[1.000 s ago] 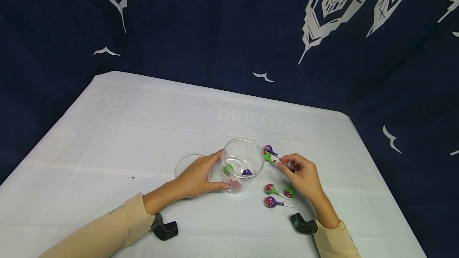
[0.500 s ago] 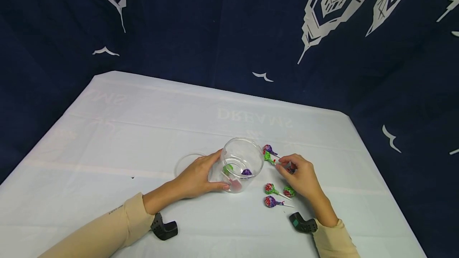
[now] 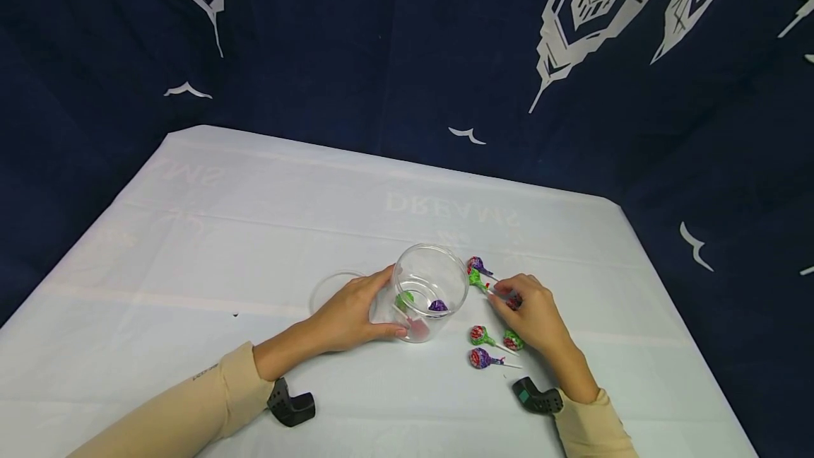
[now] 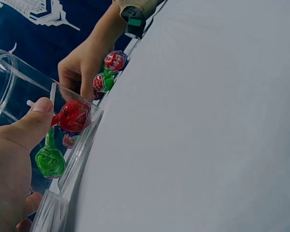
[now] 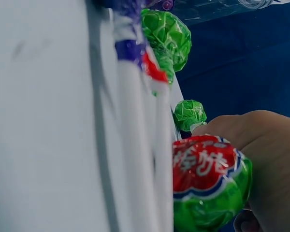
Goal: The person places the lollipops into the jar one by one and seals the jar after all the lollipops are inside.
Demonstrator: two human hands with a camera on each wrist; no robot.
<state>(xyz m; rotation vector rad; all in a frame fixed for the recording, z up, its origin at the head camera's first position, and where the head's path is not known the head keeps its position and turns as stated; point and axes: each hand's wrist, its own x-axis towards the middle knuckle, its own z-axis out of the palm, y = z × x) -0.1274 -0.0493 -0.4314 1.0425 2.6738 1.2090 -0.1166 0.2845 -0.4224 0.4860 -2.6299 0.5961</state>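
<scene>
My left hand (image 3: 352, 313) grips the side of a clear plastic jar (image 3: 432, 260), its thumb pressed on the wall. Inside the jar are a green lollipop (image 3: 404, 300), a purple lollipop (image 3: 437, 306) and a red lollipop (image 4: 75, 116). To the jar's right, my right hand (image 3: 534, 309) reaches down with bent fingers by the stick end of a green-wrapped lollipop (image 3: 475, 278). Whether thumb and finger pinch that stick cannot be made out. Another purple lollipop (image 3: 475, 264) lies just behind it. A reddish lollipop (image 3: 514, 301) shows partly under the right hand.
Nearer the front lie two green-and-red lollipops, one with its stick pointing right (image 3: 478, 335), one close to the right wrist (image 3: 512, 340), and a purple-and-red lollipop (image 3: 480, 358). A clear round lid (image 3: 318, 287) lies left of the jar, partly behind the left hand. White cloth covers the table (image 3: 254, 246).
My right hand has shifted slightly left, and more of the reddish lollipop under it shows. The left hand, the jar and the other lollipops have stayed in place.
</scene>
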